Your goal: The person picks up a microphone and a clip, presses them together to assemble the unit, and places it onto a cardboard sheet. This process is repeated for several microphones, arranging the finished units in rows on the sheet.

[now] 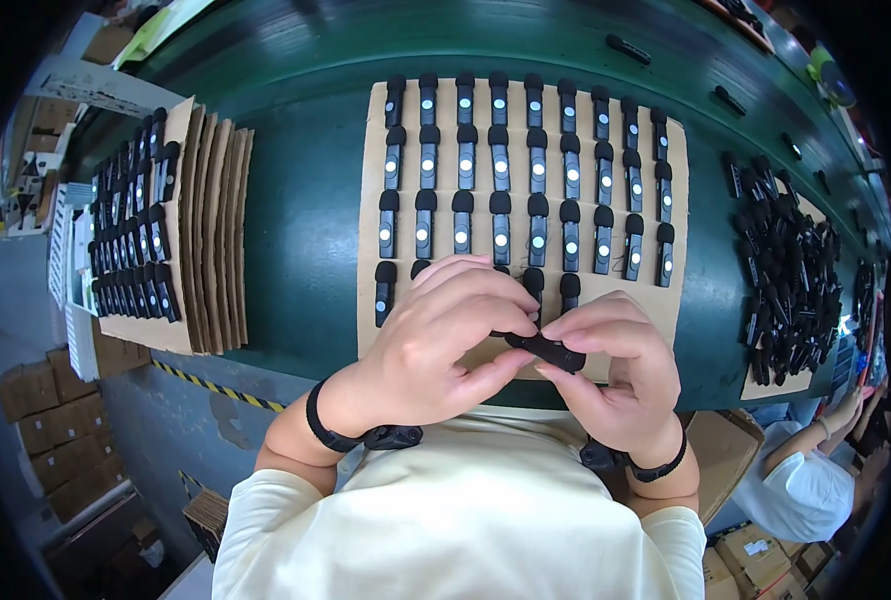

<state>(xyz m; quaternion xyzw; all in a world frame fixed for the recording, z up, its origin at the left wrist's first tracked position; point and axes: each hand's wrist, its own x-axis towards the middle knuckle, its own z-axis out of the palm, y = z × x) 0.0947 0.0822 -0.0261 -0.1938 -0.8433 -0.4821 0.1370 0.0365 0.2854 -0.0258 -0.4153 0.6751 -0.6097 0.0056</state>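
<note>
Close to my body, a small black clip-on microphone (547, 349) lies crosswise between my hands. My left hand (445, 340) pinches its left end between thumb and fingers. My right hand (620, 365) grips the right end the same way, fingertips nearly touching the left ones. Beneath and beyond them is a cardboard sheet (677, 230) bearing rows of similar microphones (500, 235), each with a dark foam head pointing away from me and a pale round dot. My hands hide part of the nearest row.
To the left stands a stack of cardboard sheets (220, 240), its outer face holding more microphones (130, 240). A dense heap of loose microphones (790, 270) lies at the right. Several single ones are scattered on the green table (305, 200)'s far right. A co-worker (805, 480) is at lower right.
</note>
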